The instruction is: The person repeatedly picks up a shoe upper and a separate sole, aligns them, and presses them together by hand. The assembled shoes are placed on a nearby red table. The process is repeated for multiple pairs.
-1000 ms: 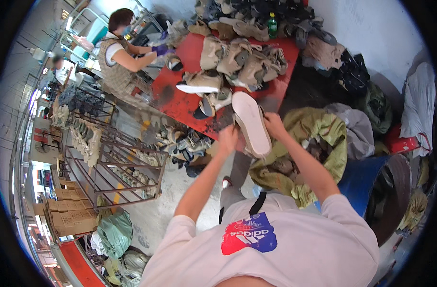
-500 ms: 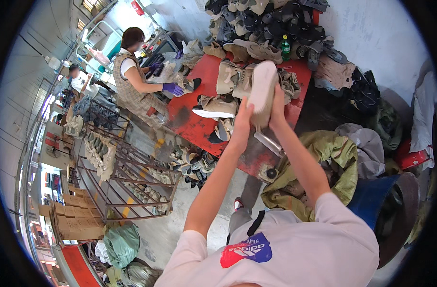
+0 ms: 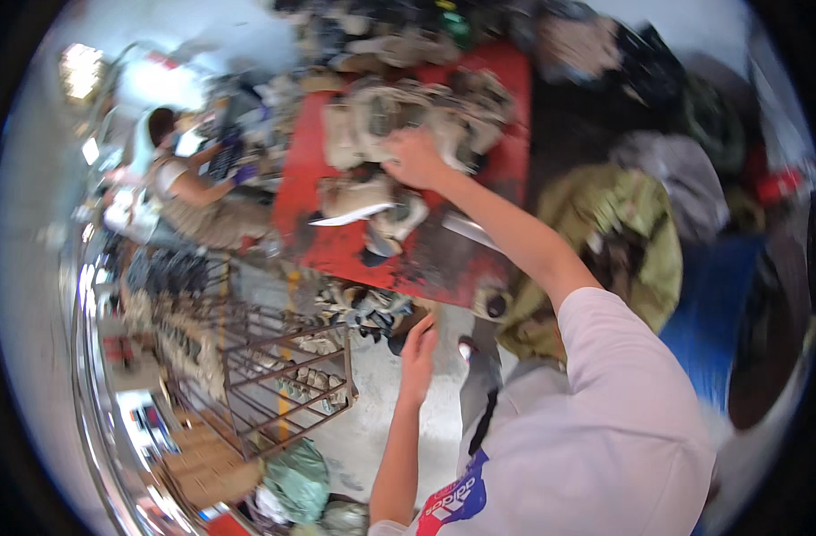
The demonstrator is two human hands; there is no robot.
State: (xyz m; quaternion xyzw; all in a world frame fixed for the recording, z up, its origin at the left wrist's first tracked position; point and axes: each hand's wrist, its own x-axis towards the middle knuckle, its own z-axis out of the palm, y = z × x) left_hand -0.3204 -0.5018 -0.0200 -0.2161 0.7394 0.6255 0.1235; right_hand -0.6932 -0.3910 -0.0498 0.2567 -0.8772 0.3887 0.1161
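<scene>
My left hand [image 3: 417,357] is low in front of the red table, closed around a tan and dark shoe [image 3: 409,329], which is blurred and partly hidden by the fingers. My right hand [image 3: 414,158] reaches over the red table [image 3: 292,192] among beige shoes, right by an upright beige shoe [image 3: 372,121]. Motion smears its fingers, so I cannot tell whether they grip. Just in front of that hand lies a beige shoe with a white sole [image 3: 354,198]. Beside it a beige and dark shoe [image 3: 397,223] rests tilted.
Metal racks [image 3: 283,384] with shoes stand to the left, and more shoes [image 3: 359,304] sit beneath the table's edge. An open yellow-green sack [image 3: 640,201] is at the right, beside a blue sheet [image 3: 712,313]. A co-worker [image 3: 189,183] works at the far left.
My hands have parted. The left has moved down and toward me with the shoe; the right has let go of it and reached left to the shoes on the table. The view has shifted.
</scene>
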